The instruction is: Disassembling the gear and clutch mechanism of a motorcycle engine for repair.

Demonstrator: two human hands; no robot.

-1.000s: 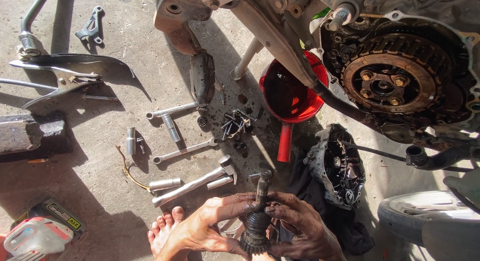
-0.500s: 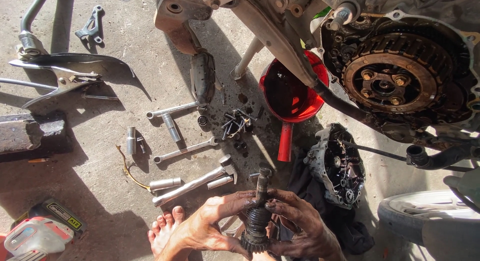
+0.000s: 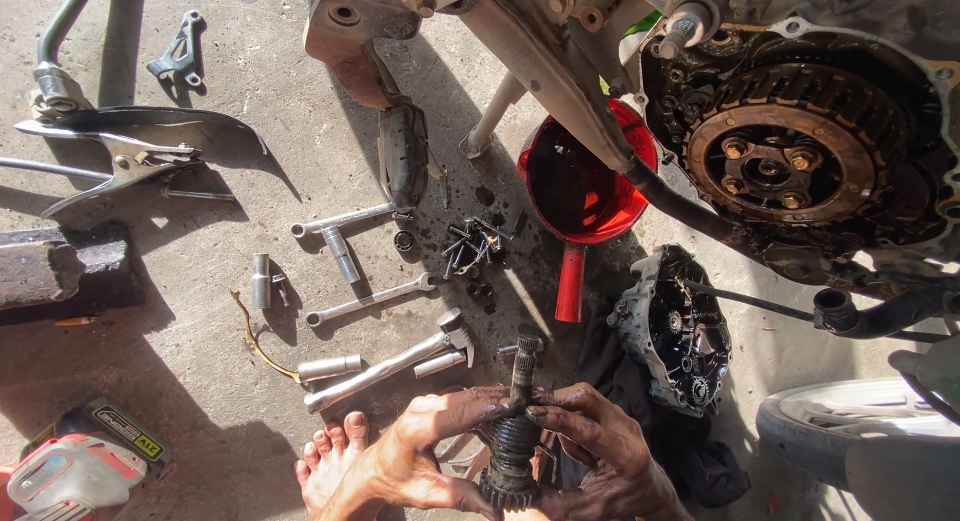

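Down near the bottom edge, the left hand (image 3: 420,461) and right hand (image 3: 600,461) each clamp a grip around an oily gear shaft (image 3: 515,431), held upright above the concrete floor (image 3: 200,281); a ratchet (image 3: 390,366) lies far-left, a red funnel (image 3: 580,196) beyond, an engine cover (image 3: 675,331) right.

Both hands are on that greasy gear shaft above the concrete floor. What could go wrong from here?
The oily left hand and right hand grip the dark, greasy gear shaft; it could slip and land on the bare foot just beside it. The small black bolts lie loose on the concrete and could scatter if knocked. The red funnel-shaped pan sits close under the engine and might tip if bumped.
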